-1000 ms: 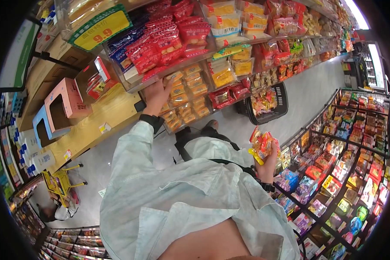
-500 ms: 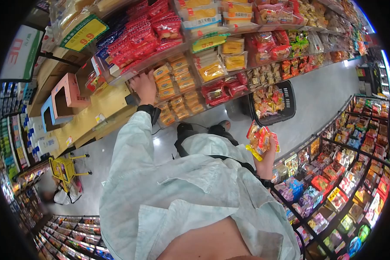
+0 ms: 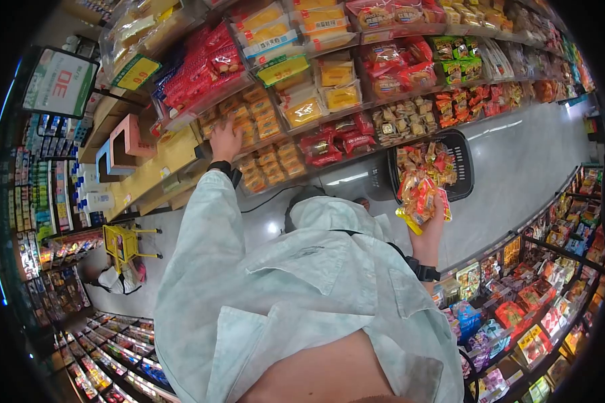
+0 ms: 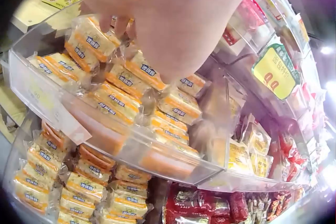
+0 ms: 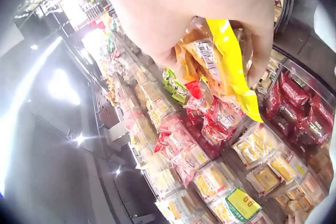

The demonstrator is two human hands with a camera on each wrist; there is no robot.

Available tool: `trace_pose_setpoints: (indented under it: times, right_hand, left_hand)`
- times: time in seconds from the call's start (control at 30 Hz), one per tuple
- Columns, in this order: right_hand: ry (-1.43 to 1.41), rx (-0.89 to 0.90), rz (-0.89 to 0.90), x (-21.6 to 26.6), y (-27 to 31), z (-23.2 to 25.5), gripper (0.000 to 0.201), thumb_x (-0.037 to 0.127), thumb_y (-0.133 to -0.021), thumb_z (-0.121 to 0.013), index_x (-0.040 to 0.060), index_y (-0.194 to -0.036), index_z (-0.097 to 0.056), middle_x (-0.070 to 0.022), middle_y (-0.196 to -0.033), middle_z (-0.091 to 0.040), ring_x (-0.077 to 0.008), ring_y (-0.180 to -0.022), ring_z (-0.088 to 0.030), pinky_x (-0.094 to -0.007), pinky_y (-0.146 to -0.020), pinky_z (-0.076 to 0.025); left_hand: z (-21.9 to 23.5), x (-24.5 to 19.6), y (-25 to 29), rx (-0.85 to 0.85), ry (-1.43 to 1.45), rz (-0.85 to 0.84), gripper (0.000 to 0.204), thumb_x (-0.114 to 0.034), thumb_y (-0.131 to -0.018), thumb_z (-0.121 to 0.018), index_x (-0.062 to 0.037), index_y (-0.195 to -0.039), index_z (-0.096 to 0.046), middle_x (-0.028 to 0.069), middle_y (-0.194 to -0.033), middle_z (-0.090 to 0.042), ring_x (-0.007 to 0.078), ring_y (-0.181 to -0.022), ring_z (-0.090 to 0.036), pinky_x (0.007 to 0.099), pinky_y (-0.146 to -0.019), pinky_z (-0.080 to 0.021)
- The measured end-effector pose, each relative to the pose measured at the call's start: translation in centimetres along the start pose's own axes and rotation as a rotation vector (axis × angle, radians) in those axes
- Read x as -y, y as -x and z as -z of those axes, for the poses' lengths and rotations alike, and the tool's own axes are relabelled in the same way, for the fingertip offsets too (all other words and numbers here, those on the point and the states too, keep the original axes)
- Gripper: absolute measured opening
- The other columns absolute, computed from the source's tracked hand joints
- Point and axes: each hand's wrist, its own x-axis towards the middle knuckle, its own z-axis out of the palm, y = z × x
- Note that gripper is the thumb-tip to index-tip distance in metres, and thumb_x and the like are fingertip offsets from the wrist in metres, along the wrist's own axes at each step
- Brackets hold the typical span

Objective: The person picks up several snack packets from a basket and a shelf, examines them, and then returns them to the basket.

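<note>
My left hand [image 3: 226,142] reaches into a clear shelf bin of small orange-and-white wrapped snacks [image 3: 267,127], its extended fingers on the packs. In the left wrist view the hand [image 4: 168,19] hangs over the stacked snacks [image 4: 115,104]; its fingertips are partly hidden, and no pack is seen lifted. Out to the right, my right hand [image 3: 434,232] grips a bunch of red, yellow and clear snack packets [image 3: 418,200]. The right wrist view shows that hand [image 5: 194,3] curled round the packets [image 5: 207,61], with a yellow wrapper edge sticking out.
A black basket [image 3: 463,164] holding wrapped snacks stands on the floor beyond the right hand. Red packets [image 3: 208,64] fill a bin above the left hand. A wooden ledge [image 3: 160,169] lies left, a yellow cart [image 3: 119,243] lower left, more shelves [image 3: 517,309] lower right.
The view has turned and shifted, bringing more of the shelves into sight. My left hand has stayed in the snack bin, its fingers now further over the packs. The right hand keeps its packets, nearer the basket.
</note>
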Motion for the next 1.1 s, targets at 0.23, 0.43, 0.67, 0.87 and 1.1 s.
trace_pose_setpoints:
  times: [0.23, 0.43, 0.67, 0.87, 1.1]
  right_hand:
    - [-0.079, -0.082, 0.064, 0.7, 2.4, 1.6, 0.041, 0.034, -0.104, -0.054, 0.0073, -0.135, -0.056, -0.0094, -0.131, -0.065, -0.0248, -0.116, -0.065, -0.0419, -0.097, -0.054]
    - [-0.126, -0.149, 0.079, 0.4, 3.0, 1.9, 0.036, 0.030, -0.104, -0.057, 0.0058, -0.131, -0.057, -0.0100, -0.125, -0.067, -0.0235, -0.112, -0.067, -0.0412, -0.099, -0.054]
    - [0.026, -0.110, 0.085, -2.4, 2.1, -3.0, 0.042, 0.033, -0.103, -0.056, 0.0052, -0.134, -0.055, -0.0101, -0.126, -0.068, -0.0234, -0.110, -0.068, -0.0410, -0.095, -0.056]
    - [0.214, -0.043, -0.038, -7.0, 2.6, -10.3, 0.036, 0.021, -0.101, -0.061, 0.0003, -0.130, -0.058, -0.0118, -0.123, -0.068, -0.0238, -0.106, -0.071, -0.0381, -0.093, -0.058]
    - [0.484, -0.138, -0.090, -12.7, 6.2, -12.0, 0.039, 0.020, -0.098, -0.070, 0.0066, -0.133, -0.059, -0.0040, -0.120, -0.068, -0.0144, -0.103, -0.068, -0.0313, -0.087, -0.056]
  left_hand:
    - [-2.3, 1.5, -3.6, 0.172, 0.017, 0.041, 0.067, -0.047, -0.095, -0.056, -0.0139, -0.152, -0.044, 0.0270, -0.140, -0.057, 0.0444, -0.131, -0.052, 0.0520, -0.108, -0.043]
    - [-2.1, 2.0, -3.8, 0.095, -0.001, -0.071, 0.065, -0.044, -0.093, -0.059, -0.0069, -0.146, -0.050, 0.0283, -0.133, -0.059, 0.0459, -0.123, -0.055, 0.0531, -0.107, -0.041]
    - [4.1, -6.5, 0.7, 0.091, 0.390, -0.381, 0.059, -0.032, -0.090, -0.070, -0.0001, -0.138, -0.054, 0.0269, -0.132, -0.059, 0.0418, -0.126, -0.054, 0.0469, -0.107, -0.042]
    - [8.7, -17.3, 7.9, 0.956, 1.190, -0.568, 0.072, -0.019, -0.095, -0.070, -0.0086, -0.156, -0.033, 0.0164, -0.143, -0.049, 0.0258, -0.126, -0.054, 0.0402, -0.102, -0.050]
    - [8.8, -18.5, 12.8, 0.961, 1.121, -0.755, 0.078, -0.032, -0.089, -0.077, -0.0045, -0.151, -0.040, 0.0195, -0.136, -0.048, 0.0321, -0.130, -0.051, 0.0383, -0.110, -0.040]
